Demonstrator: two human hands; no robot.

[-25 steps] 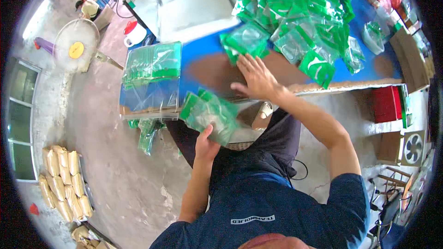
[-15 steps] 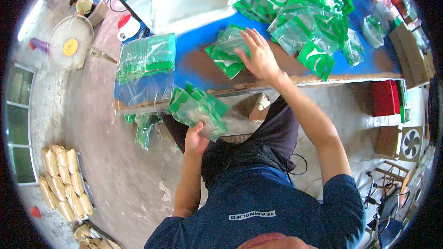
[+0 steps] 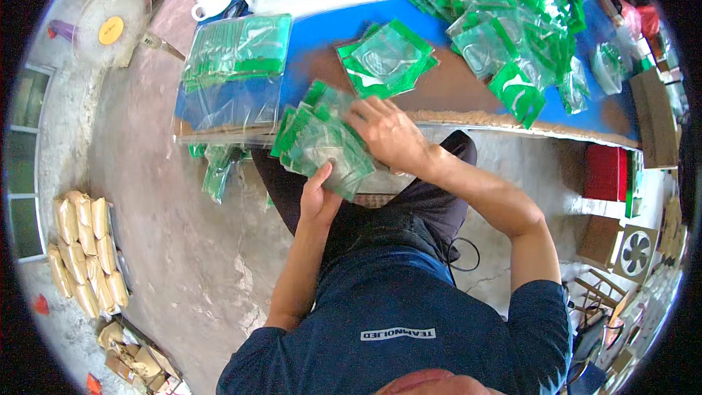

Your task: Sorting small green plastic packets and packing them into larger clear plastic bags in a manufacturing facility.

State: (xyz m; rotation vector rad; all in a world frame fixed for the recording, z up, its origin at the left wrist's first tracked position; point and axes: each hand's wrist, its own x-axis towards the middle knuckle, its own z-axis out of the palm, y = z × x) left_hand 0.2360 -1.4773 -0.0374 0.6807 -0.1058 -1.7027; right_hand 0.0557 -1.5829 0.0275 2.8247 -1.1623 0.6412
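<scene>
Head view: left hand [image 3: 319, 201] grips a fanned stack of packets [image 3: 322, 143] from below, at the surface [image 3: 307, 80] edge; right hand [image 3: 387, 134] lies flat on the stack, fingers spread. Loose packets [image 3: 385, 58] just beyond; big pile [image 3: 504, 14] further right

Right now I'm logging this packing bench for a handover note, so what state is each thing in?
Left hand: gripping the fanned packets from below.
Right hand: flat on top of the same packets.
Fanned green-and-clear packets: held between both hands at the table edge.
Small stack of packets: lying loose on the blue table.
Big heap of packets: piled untidily.
Bagged bundle: lying flat on the table's left end.
</scene>
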